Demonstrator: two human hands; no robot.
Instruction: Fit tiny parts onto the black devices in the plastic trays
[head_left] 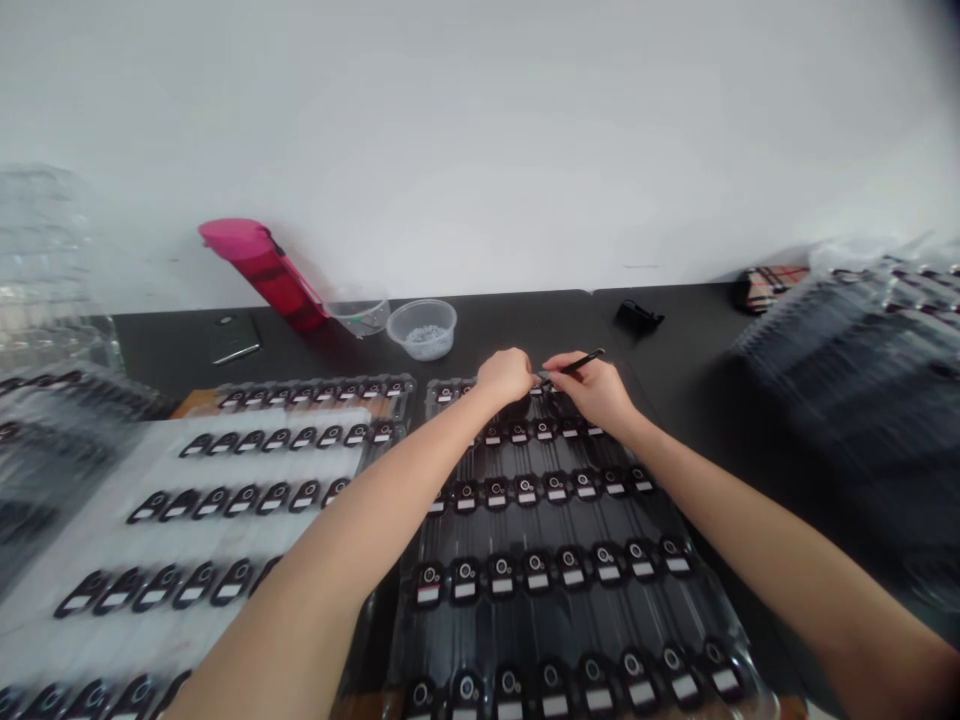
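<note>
My right hand (592, 388) is shut on a slim black pen (577, 364), with the tip pointing left towards a small black device (545, 386) in the far rows of a black plastic tray (720, 612). My left hand (504, 377) is beside that spot, its fingertips almost meeting the right hand's. I cannot tell whether those fingers grip anything. Rows of similar devices (537, 572), each with a round lens and white label, fill the tray. My hands and forearms hide part of the far rows.
To the left, a second tray (405, 395) holds more devices on a white sheet. Behind on the black table (675, 400) are a pink bottle (259, 270), clear cup (358, 315), tub of small grey parts (421, 330), phone (235, 338) and plaid pouch (769, 288).
</note>
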